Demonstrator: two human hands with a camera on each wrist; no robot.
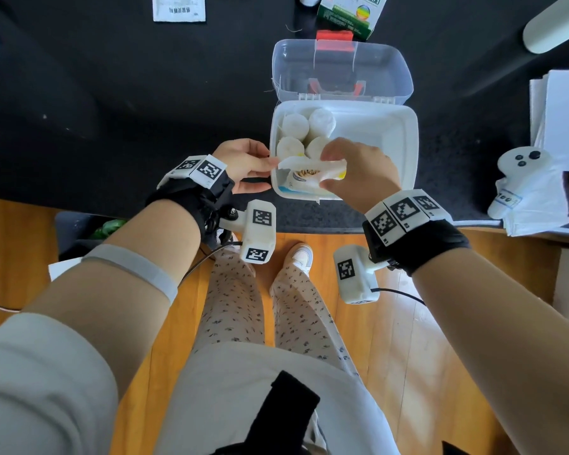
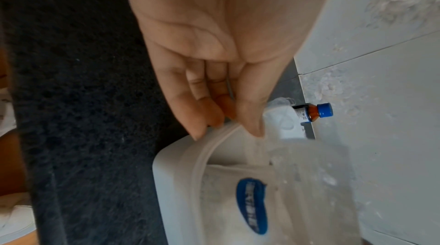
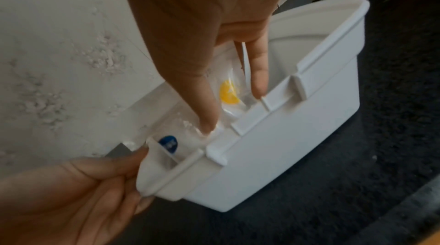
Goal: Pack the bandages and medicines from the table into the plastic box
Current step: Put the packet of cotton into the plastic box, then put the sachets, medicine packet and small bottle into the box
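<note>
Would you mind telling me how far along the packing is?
Done: four bandage rolls stand in the plastic box. In hand: both hands, left hand and right hand, push a clear swab packet in. Left: a green medicine carton beyond the lid and a brown bottle.

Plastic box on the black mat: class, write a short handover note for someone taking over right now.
Left hand pinches the near-left rim of the plastic box.
Right hand grips a clear packet of swabs, pressing it into the box's front.
Done: four bandage rolls sit in the back-left of the box; lid open.
Left: seat the packet, then pack the green medicine carton and brown bottle.
</note>
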